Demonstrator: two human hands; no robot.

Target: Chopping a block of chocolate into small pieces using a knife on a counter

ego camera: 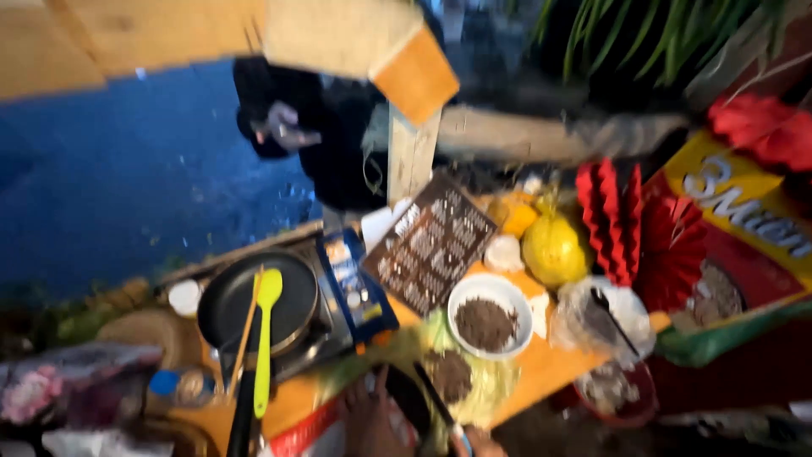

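Note:
The view is blurred. My left hand (368, 421) is at the bottom edge, its fingers against a dark rounded object (408, 399); its grip is unclear. My right hand (484, 443) barely shows at the bottom edge, closed on a thin dark utensil (436, 398) that slants up toward a clear sheet with brown filling (450, 375). Just beyond stands a white bowl (489, 320) of brown filling on the orange table (541, 368).
A black frying pan (254, 303) sits on a portable stove at left with a yellow-green spatula (266, 338) and chopsticks (245, 334). A brown patterned board (431, 245), yellow bag (554, 250), red paper fans (626, 222), a plastic bag (605, 322) and red bowl (613, 393) crowd the right.

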